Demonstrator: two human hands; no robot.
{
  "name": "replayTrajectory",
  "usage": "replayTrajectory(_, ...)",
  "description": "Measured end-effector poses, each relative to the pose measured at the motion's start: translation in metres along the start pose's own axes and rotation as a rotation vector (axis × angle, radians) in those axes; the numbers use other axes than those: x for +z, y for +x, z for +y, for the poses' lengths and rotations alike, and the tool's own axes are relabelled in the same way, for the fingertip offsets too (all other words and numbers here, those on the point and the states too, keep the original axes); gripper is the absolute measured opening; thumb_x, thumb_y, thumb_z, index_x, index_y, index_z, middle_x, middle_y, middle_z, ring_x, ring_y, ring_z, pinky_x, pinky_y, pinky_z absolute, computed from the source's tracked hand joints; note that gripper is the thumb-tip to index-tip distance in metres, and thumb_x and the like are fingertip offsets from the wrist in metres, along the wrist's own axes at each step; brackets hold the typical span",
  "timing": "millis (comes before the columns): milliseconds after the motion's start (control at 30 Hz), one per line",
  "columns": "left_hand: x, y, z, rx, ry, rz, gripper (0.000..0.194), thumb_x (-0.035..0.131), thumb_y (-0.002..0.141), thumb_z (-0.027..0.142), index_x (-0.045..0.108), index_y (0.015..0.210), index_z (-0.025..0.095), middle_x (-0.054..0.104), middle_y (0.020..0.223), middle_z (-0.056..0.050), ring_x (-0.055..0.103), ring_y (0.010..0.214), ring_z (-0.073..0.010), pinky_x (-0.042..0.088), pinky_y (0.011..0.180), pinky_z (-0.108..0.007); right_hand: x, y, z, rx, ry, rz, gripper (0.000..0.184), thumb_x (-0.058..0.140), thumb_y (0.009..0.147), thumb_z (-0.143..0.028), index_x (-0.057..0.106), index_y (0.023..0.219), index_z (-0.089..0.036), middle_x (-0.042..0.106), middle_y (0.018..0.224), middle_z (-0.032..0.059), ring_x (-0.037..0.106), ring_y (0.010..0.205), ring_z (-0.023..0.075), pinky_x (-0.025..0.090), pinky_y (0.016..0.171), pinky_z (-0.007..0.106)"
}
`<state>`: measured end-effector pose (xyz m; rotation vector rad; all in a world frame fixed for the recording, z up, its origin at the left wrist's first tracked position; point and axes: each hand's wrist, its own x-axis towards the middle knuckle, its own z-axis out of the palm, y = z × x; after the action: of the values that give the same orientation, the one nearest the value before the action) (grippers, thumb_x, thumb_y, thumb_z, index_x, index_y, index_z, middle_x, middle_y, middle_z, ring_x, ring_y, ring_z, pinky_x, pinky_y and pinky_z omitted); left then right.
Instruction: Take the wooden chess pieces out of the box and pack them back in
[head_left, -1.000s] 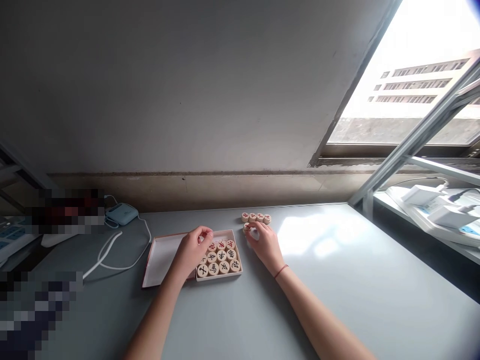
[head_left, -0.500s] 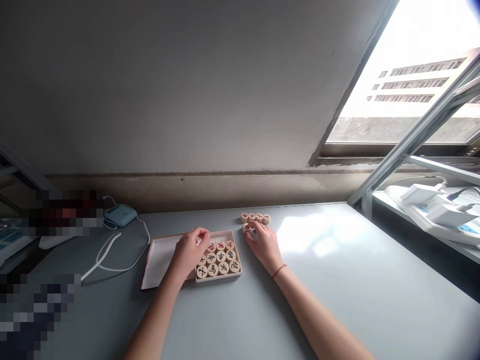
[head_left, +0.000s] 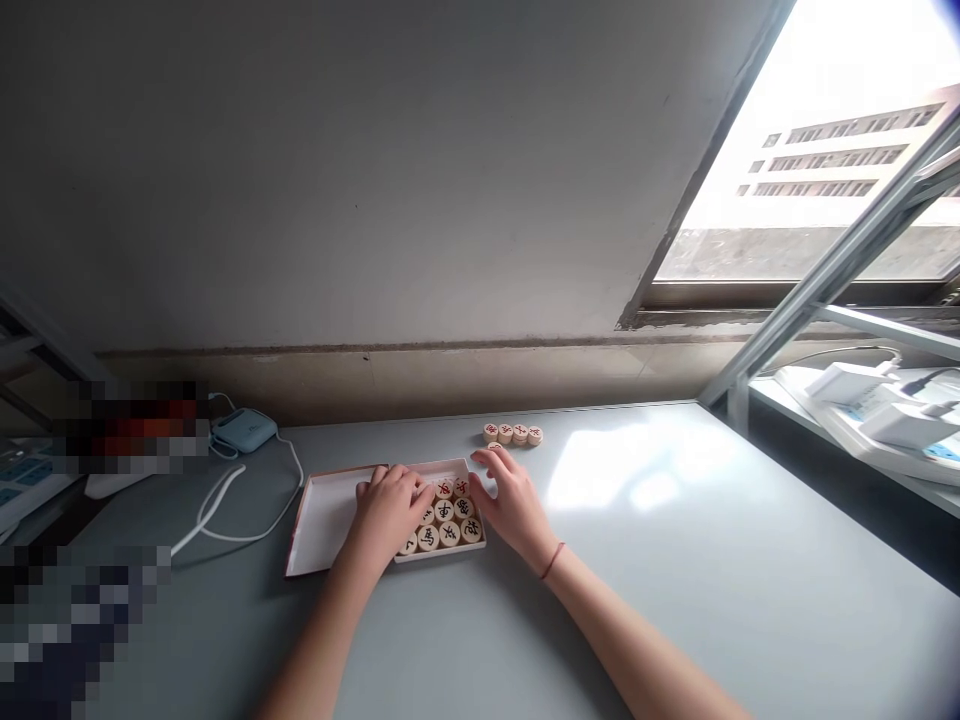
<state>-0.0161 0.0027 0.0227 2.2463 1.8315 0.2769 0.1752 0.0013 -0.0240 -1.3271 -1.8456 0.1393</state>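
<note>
- Reaching over the open box (head_left: 442, 553) in the head view, the left hand (head_left: 391, 508) is palm down, fingers bent toward the round wooden pieces (head_left: 449, 535) inside; its knuckles hide the tips, so whether it has hold of a piece I cannot tell.
- The right hand (head_left: 516, 505) is at the box's right side, thumb and forefinger spread well apart with nothing visible between them; the thumb tip is near the far right corner, though contact there is unclear.
- The box lies between the two hands, with the lid (head_left: 322, 525) just beside it on the left, face up and partly behind the left forearm.
- The relation that matters, I judge: the left hand is the nearer to the boxed pieces, while the right hand is the nearer to those out on the desk (head_left: 465, 640).
- Of those, a row of four pieces (head_left: 520, 435) runs left to right beyond the right hand, and one lone piece (head_left: 494, 447) lies just in front of it, partly hidden by the fingers.
</note>
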Motion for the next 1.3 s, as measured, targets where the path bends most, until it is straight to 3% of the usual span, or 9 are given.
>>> replayTrajectory(133, -0.006, 0.000, 0.003, 0.004, -0.118, 0.061, 0.017, 0.048, 0.086, 0.031, 0.061, 0.080, 0.023, 0.069, 0.094, -0.004, 0.056, 0.097, -0.0250, 0.038, 0.085, -0.038, -0.002, 0.001, -0.007, -0.082, 0.036, 0.030, 0.014, 0.047, 0.088, -0.018, 0.056, 0.100, -0.021, 0.064, 0.097, 0.0075, 0.060, 0.086, 0.0200, 0.049, 0.074, 0.033)
replayTrajectory(233, -0.010, 0.000, 0.007, 0.019, -0.390, 0.103, 0.017, 0.051, 0.085, 0.037, 0.060, 0.084, 0.024, 0.068, 0.088, -0.002, 0.060, 0.089, -0.0215, 0.042, 0.083, -0.033, -0.007, 0.002, -0.016, -0.228, 0.088, 0.040, 0.015, 0.054, 0.085, -0.019, 0.057, 0.100, -0.023, 0.065, 0.099, 0.0073, 0.060, 0.089, 0.0201, 0.049, 0.078, 0.035)
replayTrajectory(367, -0.009, 0.000, 0.011, 0.025, -0.811, -0.008, 0.032, 0.058, 0.080, 0.051, 0.058, 0.091, 0.021, 0.066, 0.084, -0.002, 0.062, 0.082, -0.0177, 0.047, 0.073, -0.027, -0.011, 0.002, -0.027, -0.342, 0.123, 0.080, 0.023, 0.055, 0.085, -0.015, 0.055, 0.106, -0.023, 0.068, 0.101, 0.0066, 0.061, 0.086, 0.0186, 0.050, 0.074, 0.033)
replayTrajectory(567, -0.001, 0.002, 0.011, 0.041, -0.996, -0.080, 0.036, 0.064, 0.076, 0.051, 0.057, 0.090, 0.019, 0.067, 0.084, -0.004, 0.063, 0.079, -0.0175, 0.050, 0.071, -0.027, -0.013, 0.003, -0.030, -0.392, 0.143, 0.121, 0.028, 0.054, 0.083, -0.010, 0.055, 0.108, -0.023, 0.069, 0.105, 0.0066, 0.062, 0.095, 0.0189, 0.051, 0.080, 0.034)
replayTrajectory(700, -0.006, 0.001, 0.010, 0.044, -0.922, -0.029, 0.037, 0.058, 0.080, 0.054, 0.059, 0.093, 0.019, 0.068, 0.089, -0.005, 0.063, 0.084, -0.0189, 0.050, 0.074, -0.027, -0.020, 0.009, -0.021, -0.328, 0.046, 0.145, 0.019, 0.054, 0.084, -0.014, 0.058, 0.101, -0.022, 0.068, 0.100, 0.0072, 0.061, 0.090, 0.0197, 0.050, 0.079, 0.035)
replayTrajectory(800, -0.014, 0.000, 0.005, -0.009, -0.716, 0.045, 0.036, 0.048, 0.085, 0.053, 0.062, 0.093, 0.021, 0.068, 0.090, -0.004, 0.063, 0.079, -0.0192, 0.048, 0.071, -0.028, -0.028, 0.012, 0.001, -0.090, -0.112, 0.170, 0.012, 0.050, 0.085, -0.017, 0.059, 0.091, -0.021, 0.067, 0.095, 0.0078, 0.060, 0.088, 0.0211, 0.048, 0.077, 0.035)
replayTrajectory(967, -0.014, 0.001, -0.008, -0.049, -0.195, 0.068, 0.030, 0.041, 0.087, 0.035, 0.067, 0.080, 0.023, 0.070, 0.091, -0.005, 0.059, 0.092, -0.0257, 0.041, 0.078, -0.035, -0.030, 0.009, 0.042, 0.210, -0.321, 0.001, 0.008, 0.052, 0.079, -0.018, 0.057, 0.075, -0.023, 0.066, 0.078, 0.0020, 0.056, 0.068, 0.0189, 0.044, 0.063, 0.031)
replayTrajectory(1100, -0.004, 0.001, -0.009, -0.053, -0.032, 0.054, 0.032, 0.042, 0.087, 0.030, 0.072, 0.077, 0.023, 0.069, 0.094, -0.007, 0.054, 0.098, -0.0286, 0.038, 0.079, -0.038, -0.023, 0.005, 0.050, 0.218, -0.349, -0.046, 0.012, 0.052, 0.083, -0.023, 0.058, 0.073, -0.023, 0.065, 0.075, 0.0025, 0.056, 0.067, 0.0194, 0.043, 0.062, 0.031)
replayTrajectory(1300, 0.001, -0.001, -0.002, -0.053, -0.055, 0.027, 0.030, 0.042, 0.087, 0.030, 0.070, 0.081, 0.023, 0.068, 0.100, -0.008, 0.052, 0.101, -0.0281, 0.037, 0.081, -0.039, -0.026, 0.008, 0.034, 0.154, -0.271, 0.048, 0.015, 0.047, 0.087, -0.025, 0.061, 0.087, -0.022, 0.065, 0.094, 0.0067, 0.059, 0.075, 0.0200, 0.047, 0.066, 0.032)
